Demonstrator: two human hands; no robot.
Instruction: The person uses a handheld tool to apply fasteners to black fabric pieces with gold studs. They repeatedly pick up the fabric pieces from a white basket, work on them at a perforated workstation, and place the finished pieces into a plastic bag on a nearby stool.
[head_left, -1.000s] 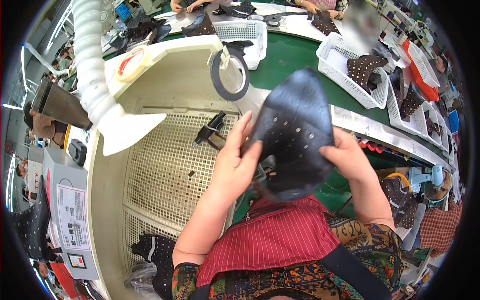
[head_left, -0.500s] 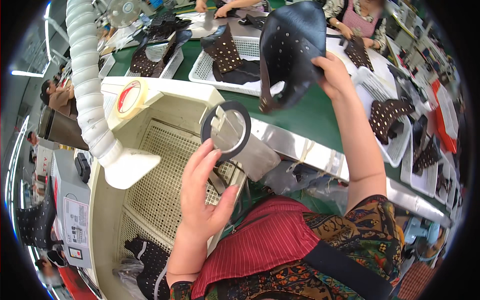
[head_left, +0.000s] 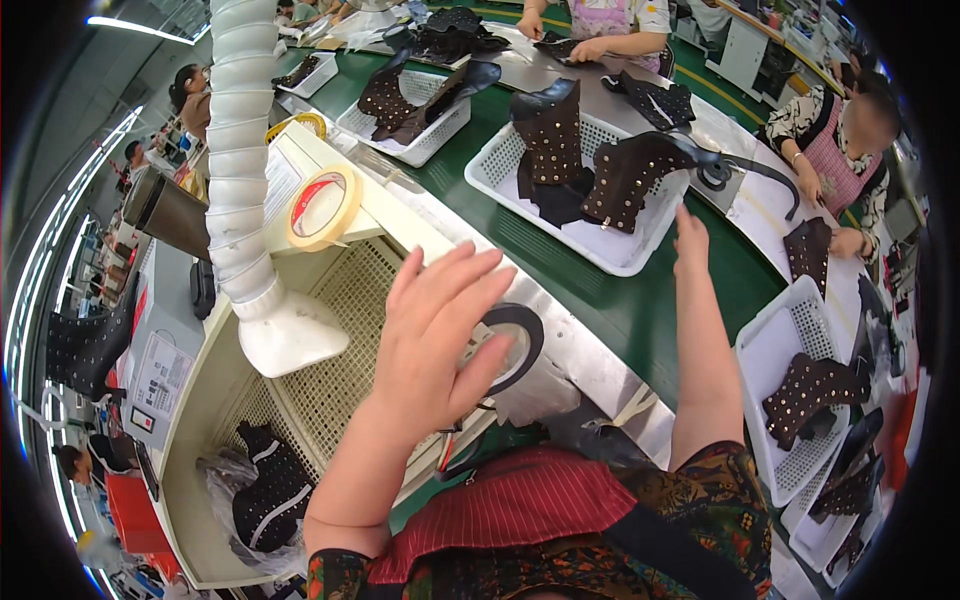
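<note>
Left hand [head_left: 435, 345] raised over the cream cabinet edge [head_left: 300, 150], fingers spread wide, gripping nothing; palm hovering just at 9 o'clock of a black tape roll [head_left: 510, 345], fingertips overlapping its rim in the view, actual contact not clear. Right hand [head_left: 690, 238] stretched far forward toward 12 o'clock, fingers extended and loose, empty, tips at the near wall of a white basket [head_left: 610, 250] on the green conveyor belt [head_left: 640, 310]; touching or only close, hard to tell.

Inside that basket, studded dark leather pieces [head_left: 630, 175] standing and leaning against one another, at 11 o'clock from the right fingertips. Judged by looks: light, floppy sheet material, stiffened somewhat by rows of metal studs; not fragile, not slippery, yet prone to folding and sagging if pinched at one corner. Best taken along a plain edge away from the studs, or supported flat underneath with the palm. Basket itself rigid plastic mesh, light, easily pulled by the rim.

Black tape roll likely light and rigid, easiest hooked through the centre hole or pinched across the rim. A tan tape roll [head_left: 322, 205] resting on the cabinet top at 10 o'clock of the left hand, beside a white ribbed extraction hose [head_left: 240, 140]. Another basket with a studded piece [head_left: 810, 390] at 4 o'clock of the right hand.
</note>
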